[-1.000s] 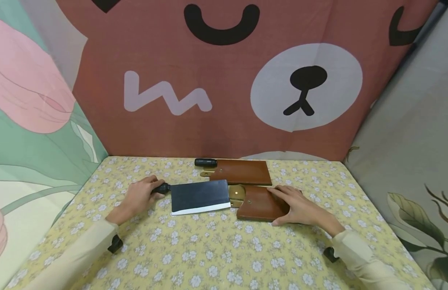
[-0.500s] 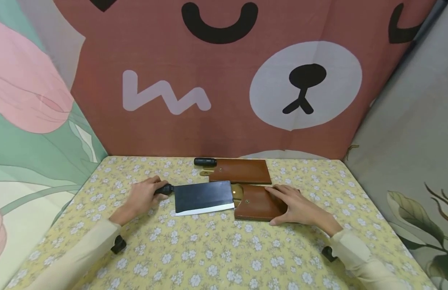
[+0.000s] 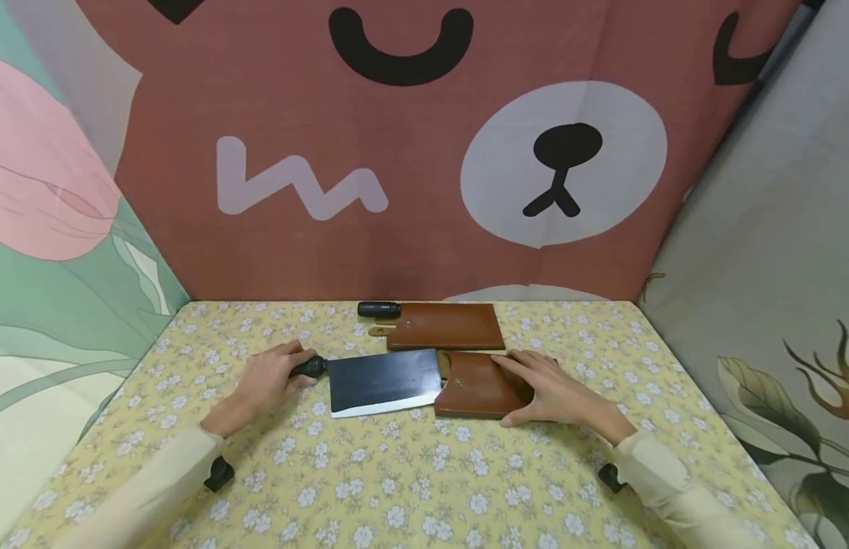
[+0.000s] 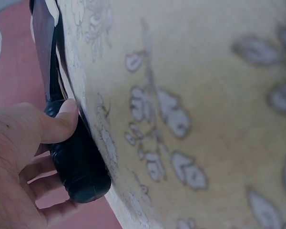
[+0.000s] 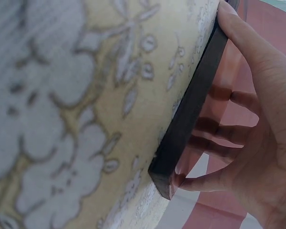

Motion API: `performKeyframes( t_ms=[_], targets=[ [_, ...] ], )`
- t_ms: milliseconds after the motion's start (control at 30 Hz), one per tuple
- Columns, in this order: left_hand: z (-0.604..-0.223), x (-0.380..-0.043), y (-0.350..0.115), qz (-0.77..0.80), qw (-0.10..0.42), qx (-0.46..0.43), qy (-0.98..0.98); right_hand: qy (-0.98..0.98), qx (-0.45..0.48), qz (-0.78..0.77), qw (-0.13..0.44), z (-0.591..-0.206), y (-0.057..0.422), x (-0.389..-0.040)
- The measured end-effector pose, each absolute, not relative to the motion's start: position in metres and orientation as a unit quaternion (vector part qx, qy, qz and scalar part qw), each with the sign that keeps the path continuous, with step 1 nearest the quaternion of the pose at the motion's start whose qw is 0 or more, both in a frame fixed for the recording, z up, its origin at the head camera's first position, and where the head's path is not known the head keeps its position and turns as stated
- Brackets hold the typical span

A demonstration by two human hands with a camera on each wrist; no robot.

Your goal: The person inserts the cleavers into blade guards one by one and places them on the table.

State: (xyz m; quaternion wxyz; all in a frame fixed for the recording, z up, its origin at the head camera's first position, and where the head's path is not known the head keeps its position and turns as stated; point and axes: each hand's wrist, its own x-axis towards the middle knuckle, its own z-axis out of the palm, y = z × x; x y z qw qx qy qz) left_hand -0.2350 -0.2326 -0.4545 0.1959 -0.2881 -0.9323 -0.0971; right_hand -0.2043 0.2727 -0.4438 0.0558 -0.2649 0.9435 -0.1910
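Note:
My left hand (image 3: pixel 271 375) grips the black handle (image 4: pixel 81 157) of a cleaver, thumb on top of it in the left wrist view. The cleaver's dark, broad blade (image 3: pixel 383 380) points right, its bright edge toward me. At its tip lies a brown leather knife sheath (image 3: pixel 468 387), its mouth facing left. The blade's leading end overlaps this mouth, just at its lip, and partly hides the brass-coloured flap. My right hand (image 3: pixel 551 390) holds the sheath's right end, thumb at the near edge and fingers across the top. In the right wrist view the sheath's dark edge (image 5: pixel 190 109) lies against the cloth.
Behind them lies a second brown leather sheath (image 3: pixel 451 326) with a black handle (image 3: pixel 379 309) at its left end. A yellow floral cloth (image 3: pixel 369 488) covers the table. A bear-printed curtain (image 3: pixel 294 252) hangs along the back edge, and printed fabric (image 3: pixel 754 252) hangs at the right.
The cleaver has moved right relative to the sheath, closing the gap, and its tip now meets the mouth. The sheath's flap shows less. The head view has shifted slightly.

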Motion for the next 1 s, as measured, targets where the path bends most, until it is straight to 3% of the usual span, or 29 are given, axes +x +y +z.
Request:
performKeyframes(
  t_ms=[367, 1000],
  targets=[
    [-0.455, -0.234, -0.228, -0.091, 0.176, -0.293, -0.935, 0.941, -0.277, -0.187, 0.054, -0.445, 0.27, -0.208],
    [-0.456, -0.245, -0.21, -0.094, 0.197, -0.298, -0.929, 0.939, -0.285, -0.189, 0.037, -0.448, 0.269, -0.208]
  ],
)
